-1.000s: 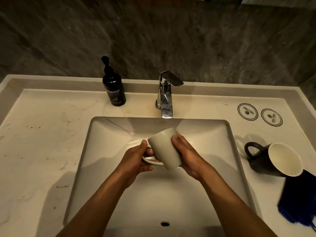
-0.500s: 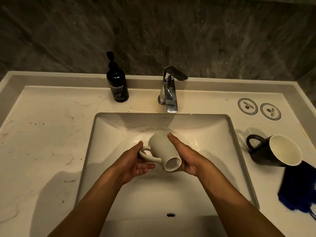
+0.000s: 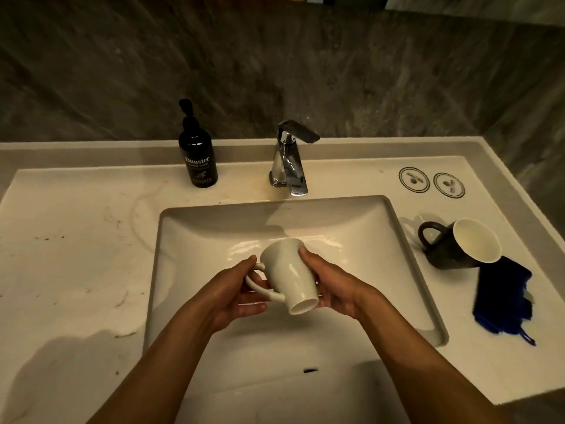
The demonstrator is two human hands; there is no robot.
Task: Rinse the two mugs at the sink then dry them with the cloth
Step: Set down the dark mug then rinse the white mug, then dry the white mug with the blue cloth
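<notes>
Over the white sink basin [image 3: 406, 270] I hold a white mug [image 3: 290, 273] tipped on its side, its base turned toward me and its mouth pointing away. My left hand [image 3: 235, 296] grips its handle. My right hand [image 3: 331, 289] cups the mug's right side. A black mug [image 3: 449, 249] with a white inside lies tilted on the counter right of the basin, leaning on a dark blue cloth [image 3: 501, 298]. No water runs from the chrome tap [image 3: 290, 160].
A black pump bottle of hand wash [image 3: 198, 157] stands at the back, left of the tap. Two round coasters [image 3: 431, 182] lie at the back right. The counter [image 3: 70, 255] left of the basin shows a few dark specks. A dark stone wall rises behind.
Both hands have turned the white mug over so its base now faces me, and lowered it slightly in the basin. The view has shifted; the black mug and cloth have not moved.
</notes>
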